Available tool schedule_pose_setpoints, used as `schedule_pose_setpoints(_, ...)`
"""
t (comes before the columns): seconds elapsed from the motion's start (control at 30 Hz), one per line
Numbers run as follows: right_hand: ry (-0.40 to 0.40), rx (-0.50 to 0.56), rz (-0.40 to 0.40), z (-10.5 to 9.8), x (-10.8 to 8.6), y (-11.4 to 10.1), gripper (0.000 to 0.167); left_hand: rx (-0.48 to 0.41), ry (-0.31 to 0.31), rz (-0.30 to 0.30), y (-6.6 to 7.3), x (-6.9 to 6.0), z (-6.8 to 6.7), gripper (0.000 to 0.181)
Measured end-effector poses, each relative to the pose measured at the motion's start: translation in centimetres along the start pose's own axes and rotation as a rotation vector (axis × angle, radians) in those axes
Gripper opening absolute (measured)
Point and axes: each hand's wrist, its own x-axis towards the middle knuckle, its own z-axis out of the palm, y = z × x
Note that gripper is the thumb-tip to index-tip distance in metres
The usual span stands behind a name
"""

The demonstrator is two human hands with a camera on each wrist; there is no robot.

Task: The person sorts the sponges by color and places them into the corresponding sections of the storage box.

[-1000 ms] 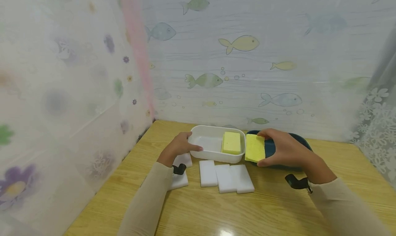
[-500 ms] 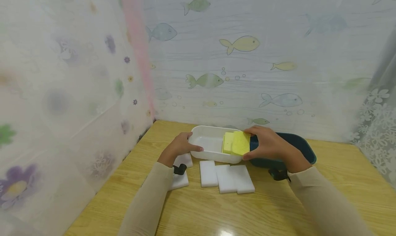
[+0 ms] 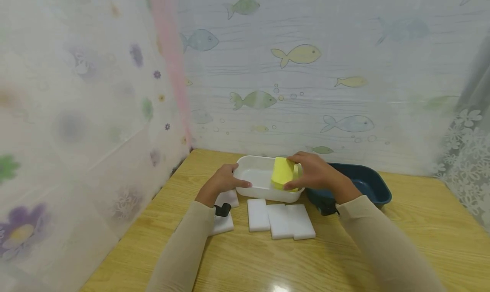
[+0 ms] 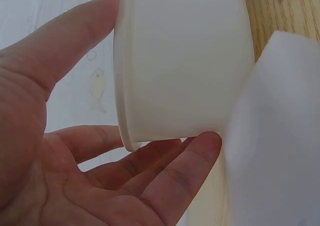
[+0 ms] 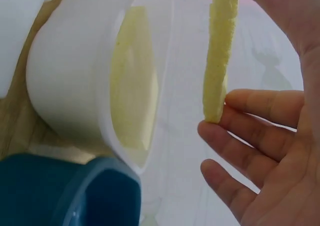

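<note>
A yellow sponge [image 3: 282, 172] is pinched in the right hand [image 3: 317, 173], above the right part of the white container [image 3: 268, 194]. In the right wrist view the sponge [image 5: 219, 55] appears edge-on between thumb and fingers, apart from the container; another yellow sponge [image 5: 134, 80] lies inside. The left hand [image 3: 223, 181] grips the left end of the white container, thumb at the near rim and fingers at the far side. Seen from the left wrist, that hand [image 4: 115, 171] curls round the container's end wall [image 4: 185, 65].
A dark blue container [image 3: 367, 183] stands right of the white one, under the right wrist. Several white pads [image 3: 258, 215] lie on the wooden table [image 3: 245, 262] in front, others [image 3: 223, 224] beside the left wrist. A fish-patterned curtain [image 3: 249, 62] hangs behind.
The right hand has carried the yellow sponge leftward from over the dark blue container to over the white one. The left hand and the white container have stayed in place.
</note>
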Motion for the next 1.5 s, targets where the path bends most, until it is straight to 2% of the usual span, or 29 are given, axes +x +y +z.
schedule_pose_setpoints(0.2,-0.020,0.019,0.014,0.6,1.7,0.0,0.108,-0.009,-0.004,0.013,0.0,0.0,0.1,0.105)
schedule_pose_setpoints(0.5,-0.047,0.056,0.034,1.4,3.2,-0.1,0.109,-0.016,-0.014,0.037,0.0,0.2,0.0,0.090)
schedule_pose_setpoints(0.83,-0.047,0.052,0.037,2.5,4.8,-1.1,0.107,0.001,-0.022,0.043,-0.2,0.3,-0.2,0.093)
schedule_pose_setpoints(1.1,-0.075,0.036,0.042,3.3,5.6,-1.8,0.105,-0.029,-0.038,0.070,-0.4,0.4,-0.1,0.088)
schedule_pose_setpoints(1.5,-0.099,0.047,0.082,4.7,6.5,-1.9,0.109,-0.025,-0.031,0.062,-0.2,0.3,-0.1,0.088)
